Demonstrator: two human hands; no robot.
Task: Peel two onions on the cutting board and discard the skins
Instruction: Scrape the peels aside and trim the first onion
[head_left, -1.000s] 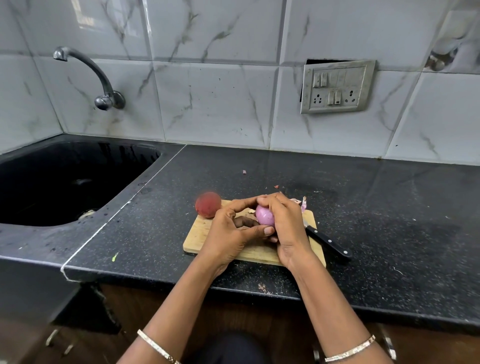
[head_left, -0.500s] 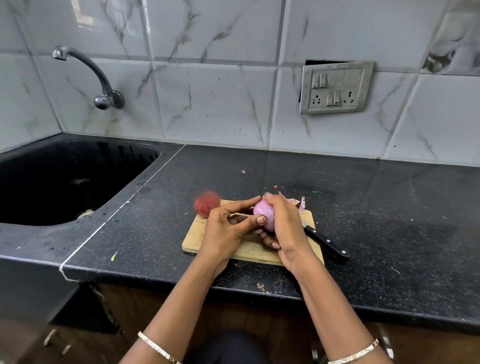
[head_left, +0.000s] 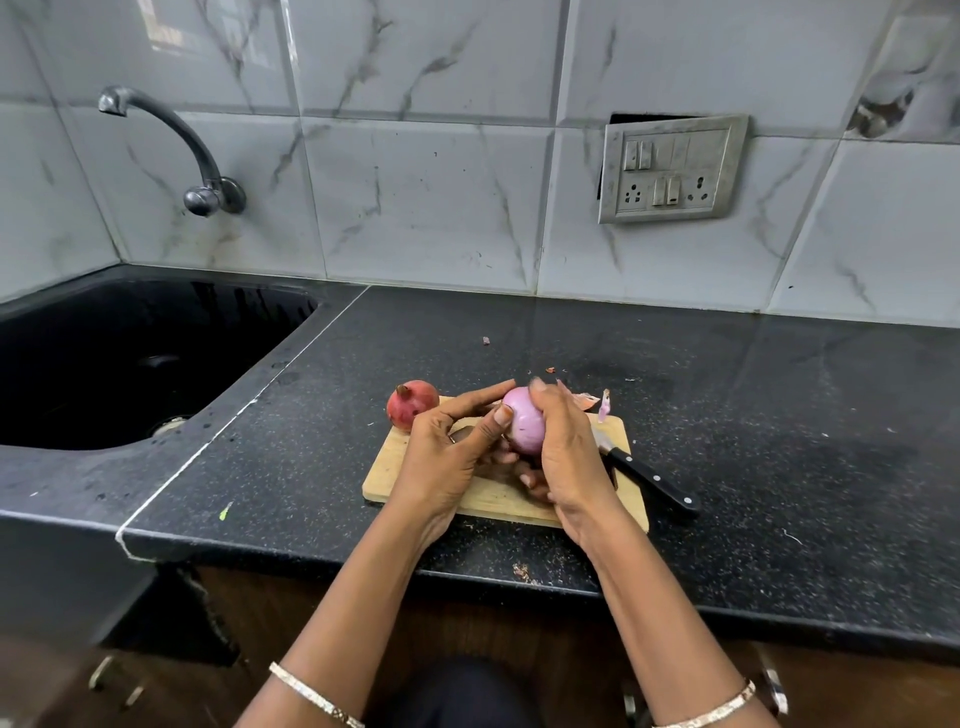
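Observation:
A pale purple peeled onion (head_left: 524, 423) is held just above the wooden cutting board (head_left: 488, 501). My right hand (head_left: 569, 457) grips it from the right side, fingers curled round it. My left hand (head_left: 449, 449) meets it from the left, thumb tip pressed on its surface and index finger stretched over the top. An unpeeled red onion (head_left: 411, 404) sits at the board's far left corner. Loose skin scraps (head_left: 589, 401) lie at the board's far right edge.
A black-handled knife (head_left: 649, 480) lies across the board's right edge, handle on the black counter (head_left: 779, 441). A dark sink (head_left: 104, 364) with a wall tap (head_left: 197, 171) is to the left. A switch panel (head_left: 672, 169) hangs on the tiled wall.
The peeled onion has been turned and lifted slightly in my hands, showing more of its surface. My left thumb has shifted up onto it. The red onion has not moved.

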